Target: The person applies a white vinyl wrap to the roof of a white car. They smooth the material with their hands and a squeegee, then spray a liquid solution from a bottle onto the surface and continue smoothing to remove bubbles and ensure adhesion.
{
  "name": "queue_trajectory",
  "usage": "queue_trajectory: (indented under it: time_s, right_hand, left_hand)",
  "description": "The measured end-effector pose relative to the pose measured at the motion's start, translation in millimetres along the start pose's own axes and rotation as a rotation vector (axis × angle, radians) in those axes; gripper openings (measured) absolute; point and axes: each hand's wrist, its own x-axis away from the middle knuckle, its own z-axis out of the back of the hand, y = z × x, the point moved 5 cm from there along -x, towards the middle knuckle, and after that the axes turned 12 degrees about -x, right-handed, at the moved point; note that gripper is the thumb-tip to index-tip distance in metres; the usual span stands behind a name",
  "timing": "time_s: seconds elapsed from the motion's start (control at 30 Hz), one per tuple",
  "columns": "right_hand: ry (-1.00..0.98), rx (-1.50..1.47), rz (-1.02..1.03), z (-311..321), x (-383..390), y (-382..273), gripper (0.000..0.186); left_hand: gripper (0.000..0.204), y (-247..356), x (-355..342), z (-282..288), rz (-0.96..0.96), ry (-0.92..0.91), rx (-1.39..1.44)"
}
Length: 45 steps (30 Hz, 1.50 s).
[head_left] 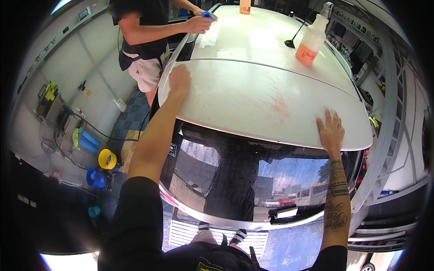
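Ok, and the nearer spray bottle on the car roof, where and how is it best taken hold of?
Probably by the narrow neck under the spray head, coming from the near side with the right hand: the spray bottle stands on its base, narrows toward the top, and its orange liquid sits low.

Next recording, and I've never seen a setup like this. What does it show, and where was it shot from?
There's no machine: a person works with two bare hands. A fisheye camera on their head looks down, so straight edges bend near the rim. Ahead is the back of a white car. The left hand rests curled on its rear panel; whether it covers anything, I can't tell. The right hand lies spread near the panel's right rear edge, holding nothing visible. Reddish smears mark the panel. Farther forward stands a spray bottle with orange liquid. At upper left, a co-worker's hand holds something small and blue.
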Motion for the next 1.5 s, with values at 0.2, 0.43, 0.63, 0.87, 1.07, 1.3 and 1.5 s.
queue_trajectory:
  time_s: [0.2,0.43,0.63,0.87,1.07,1.3,1.5]
  right_hand:
    - [0.0,0.004,0.019,9.9,6.8,11.6,0.063]
    - [-0.008,0.02,0.008,11.1,9.7,-9.2,0.062]
    - [0.023,0.008,0.065,4.0,4.1,11.8,0.062]
    - [0.022,0.02,0.031,8.9,2.9,8.5,0.062]
    - [0.002,-0.006,0.025,3.8,-2.2,1.0,0.062]
    - [-0.002,0.014,-0.002,1.8,3.7,22.5,0.063]
    - [-0.01,0.03,-0.092,7.4,2.2,-6.2,0.063]
  left_hand:
    - [0.013,142.9,68.2,-0.6,-0.458,0.252,0.248]
    - [0.019,23.5,36.1,0.2,-0.077,-0.003,0.166]
    - [0.015,11.0,40.8,22.6,0.062,-0.088,0.394]
    - [0.012,82.0,79.8,8.5,-0.32,0.229,0.279]
    - [0.022,-63.8,30.0,31.8,0.129,-0.03,0.259]
    - [0.02,60.2,72.5,13.9,-0.375,0.096,0.091]
    - [0.016,3.7,59.0,20.8,-0.162,0.181,0.184]
